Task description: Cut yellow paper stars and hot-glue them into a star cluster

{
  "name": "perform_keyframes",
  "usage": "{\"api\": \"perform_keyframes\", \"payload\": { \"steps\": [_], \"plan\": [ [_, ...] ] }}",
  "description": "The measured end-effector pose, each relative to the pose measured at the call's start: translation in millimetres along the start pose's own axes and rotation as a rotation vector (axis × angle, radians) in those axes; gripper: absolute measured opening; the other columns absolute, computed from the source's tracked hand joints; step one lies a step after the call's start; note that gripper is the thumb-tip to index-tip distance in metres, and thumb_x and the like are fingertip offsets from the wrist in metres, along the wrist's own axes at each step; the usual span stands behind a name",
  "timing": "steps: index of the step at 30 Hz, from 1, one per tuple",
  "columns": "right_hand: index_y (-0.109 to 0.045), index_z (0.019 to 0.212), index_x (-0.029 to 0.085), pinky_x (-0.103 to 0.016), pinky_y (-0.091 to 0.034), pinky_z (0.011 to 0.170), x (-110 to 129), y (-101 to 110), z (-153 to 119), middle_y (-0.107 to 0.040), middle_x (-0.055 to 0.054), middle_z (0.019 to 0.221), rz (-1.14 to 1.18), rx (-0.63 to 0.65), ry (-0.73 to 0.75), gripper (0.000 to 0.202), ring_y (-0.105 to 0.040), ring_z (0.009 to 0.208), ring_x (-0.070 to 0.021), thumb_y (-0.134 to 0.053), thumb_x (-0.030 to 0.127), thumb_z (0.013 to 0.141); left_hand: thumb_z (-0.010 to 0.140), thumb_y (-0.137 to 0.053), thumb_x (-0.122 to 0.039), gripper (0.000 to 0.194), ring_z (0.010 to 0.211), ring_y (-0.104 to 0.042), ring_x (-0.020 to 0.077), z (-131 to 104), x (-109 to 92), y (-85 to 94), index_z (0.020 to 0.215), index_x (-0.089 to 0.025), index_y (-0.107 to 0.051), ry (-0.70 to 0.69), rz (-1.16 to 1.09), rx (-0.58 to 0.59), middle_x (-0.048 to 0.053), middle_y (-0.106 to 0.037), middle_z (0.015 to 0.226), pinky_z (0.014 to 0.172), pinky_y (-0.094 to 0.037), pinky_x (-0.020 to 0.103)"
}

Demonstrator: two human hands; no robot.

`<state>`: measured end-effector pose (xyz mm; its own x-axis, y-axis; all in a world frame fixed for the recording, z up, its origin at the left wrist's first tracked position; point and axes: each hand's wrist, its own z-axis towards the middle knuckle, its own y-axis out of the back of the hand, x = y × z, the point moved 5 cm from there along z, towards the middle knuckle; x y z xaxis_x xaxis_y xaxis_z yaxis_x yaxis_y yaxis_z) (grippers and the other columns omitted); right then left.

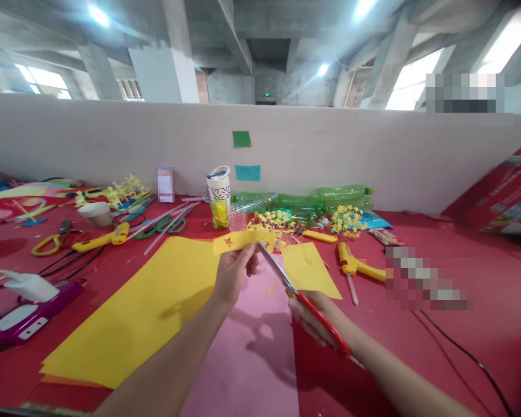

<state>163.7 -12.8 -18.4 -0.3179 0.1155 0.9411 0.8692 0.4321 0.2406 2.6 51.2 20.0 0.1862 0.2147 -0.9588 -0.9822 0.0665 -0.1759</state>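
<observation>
My left hand pinches a strip of yellow paper that has small star-shaped cut-outs. In my right hand is a pair of scissors with red handles, its blade tips at the strip near my left fingertips. Both hands are above a pink sheet, where a small yellow scrap lies. Large yellow sheets lie to the left, and a smaller yellow sheet is just beyond the scissors. Behind the strip are yellow star cut-outs.
Green plastic bottles lie along the white partition, beside a patterned cup. A yellow glue gun rests at right, another glue gun at left. A purple power strip is at the left edge, with cables about.
</observation>
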Motion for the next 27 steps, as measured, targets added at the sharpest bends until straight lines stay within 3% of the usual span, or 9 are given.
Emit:
{"api": "perform_keyframes", "payload": {
  "steps": [14,27],
  "plan": [
    [-0.04,0.063,0.018,-0.016,-0.025,0.034,3.6,1.6,-6.1,-0.036,0.009,0.036,-0.072,0.086,0.05,0.042,-0.032,0.029,-0.0041,-0.037,0.054,0.084,0.08,-0.05,-0.026,0.027,0.042,-0.041,0.0068,2.2,0.3,1.0,0.057,-0.013,-0.055,-0.035,-0.137,0.039,-0.002,-0.049,0.047,0.044,-0.03,0.022],
    [-0.043,0.068,0.017,-0.016,-0.025,0.034,0.4,3.7,-4.7,-0.038,0.008,0.039,-0.073,0.074,0.038,0.047,-0.032,0.031,-0.0038,-0.036,0.062,0.081,0.079,-0.052,-0.024,0.023,0.042,-0.043,0.0068,2.0,3.2,-1.8,0.061,-0.012,-0.058,0.009,-0.203,0.053,-0.002,-0.051,0.048,0.044,-0.031,0.021]
  ]
}}
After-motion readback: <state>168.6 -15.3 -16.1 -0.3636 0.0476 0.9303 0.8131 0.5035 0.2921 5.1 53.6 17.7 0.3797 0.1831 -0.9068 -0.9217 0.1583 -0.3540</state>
